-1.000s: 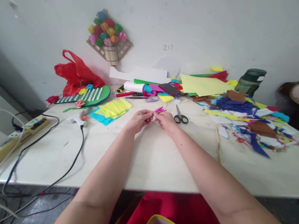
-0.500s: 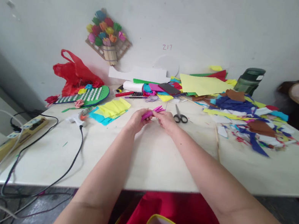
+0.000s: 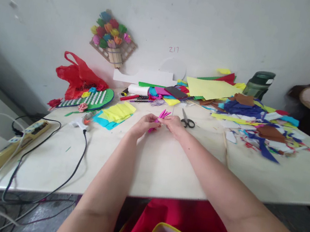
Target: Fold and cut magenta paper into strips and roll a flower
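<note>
Between my two hands is a piece of folded magenta paper [image 3: 164, 114], its pointed ends fanning out at the top and a bit showing below my fingers. My left hand [image 3: 145, 124] pinches it from the left, fingers closed. From the right, my right hand [image 3: 172, 124] grips the same paper at its middle with thumb and fingertips. Black-handled scissors [image 3: 187, 122] lie just beyond my right hand, blades pointing away. Left of my hands, yellow crepe paper [image 3: 119, 112] rests over blue paper [image 3: 106, 123].
A glue gun [image 3: 81, 122] with a black cord and a power strip [image 3: 6, 150] sit at left. Near the wall are a red plastic bag [image 3: 80, 74], yellow paper [image 3: 210, 89] and a green bottle [image 3: 259, 84]. Paper scraps [image 3: 261, 126] cover the right; a thin stick [image 3: 225, 146] lies nearer.
The magenta paper has turned more upright in my hands, and its pointed ends are spread wider. My left fingers have shifted on it; my right hand stays nearly in place.
</note>
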Tool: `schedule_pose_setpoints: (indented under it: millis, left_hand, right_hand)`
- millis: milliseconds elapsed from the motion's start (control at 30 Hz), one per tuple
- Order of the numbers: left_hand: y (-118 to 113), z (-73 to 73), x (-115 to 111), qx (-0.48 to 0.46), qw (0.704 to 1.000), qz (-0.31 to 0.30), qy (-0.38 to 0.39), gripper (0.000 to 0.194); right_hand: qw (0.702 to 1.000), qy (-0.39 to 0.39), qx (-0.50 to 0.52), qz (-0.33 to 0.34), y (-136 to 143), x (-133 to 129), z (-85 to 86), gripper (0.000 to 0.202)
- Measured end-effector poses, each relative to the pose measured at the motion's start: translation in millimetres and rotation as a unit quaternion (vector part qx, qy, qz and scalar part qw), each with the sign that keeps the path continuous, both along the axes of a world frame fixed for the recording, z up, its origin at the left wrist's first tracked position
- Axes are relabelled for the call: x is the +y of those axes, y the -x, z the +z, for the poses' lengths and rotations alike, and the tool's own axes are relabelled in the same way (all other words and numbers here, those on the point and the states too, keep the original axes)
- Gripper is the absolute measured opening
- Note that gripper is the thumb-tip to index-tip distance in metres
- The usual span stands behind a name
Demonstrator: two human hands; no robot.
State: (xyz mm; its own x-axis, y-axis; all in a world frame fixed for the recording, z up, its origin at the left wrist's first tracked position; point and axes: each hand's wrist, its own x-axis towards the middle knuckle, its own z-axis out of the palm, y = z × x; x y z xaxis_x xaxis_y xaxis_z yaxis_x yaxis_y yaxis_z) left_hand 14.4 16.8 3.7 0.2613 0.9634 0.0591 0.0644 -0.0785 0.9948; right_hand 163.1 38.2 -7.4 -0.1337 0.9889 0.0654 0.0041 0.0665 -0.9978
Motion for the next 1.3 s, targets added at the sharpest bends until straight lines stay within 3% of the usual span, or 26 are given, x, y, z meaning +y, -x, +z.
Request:
schedule_pose_setpoints:
  millis: [100, 267, 400, 600, 1000, 1300]
  left_hand:
    - [1, -1.0, 0, -0.009, 1.0, -0.003, -0.014, 0.029]
    - [2, -1.4, 1, -0.103, 0.994, -0.033, 0.001, 0.026]
    - [4, -5.0, 4, -0.159, 0.985, -0.048, 0.043, 0.022]
    - [0, -5.3, 4, -0.207, 0.971, -0.024, 0.114, 0.017]
    - [-2, -4.5, 4, -0.105, 0.992, 0.022, 0.063, 0.016]
    - [-3, -10.7, 6, -0.054, 0.998, 0.028, 0.001, 0.022]
  right_hand:
    - [1.0, 0.015, 0.016, 0.02, -2, -2, 4.0, 0.025]
    - [0.993, 0.062, 0.078, 0.057, -5, -7, 10.9, 0.016]
    - [0.998, 0.029, 0.04, 0.042, -4, -2, 4.5, 0.013]
    - [0.994, -0.067, -0.082, 0.009, -4, 9, -8.0, 0.024]
    - [0.985, -0.104, -0.125, -0.054, -5, 9, -6.0, 0.024]
    - [0.982, -0.105, -0.149, -0.045, -9, 1, 4.7, 0.02]
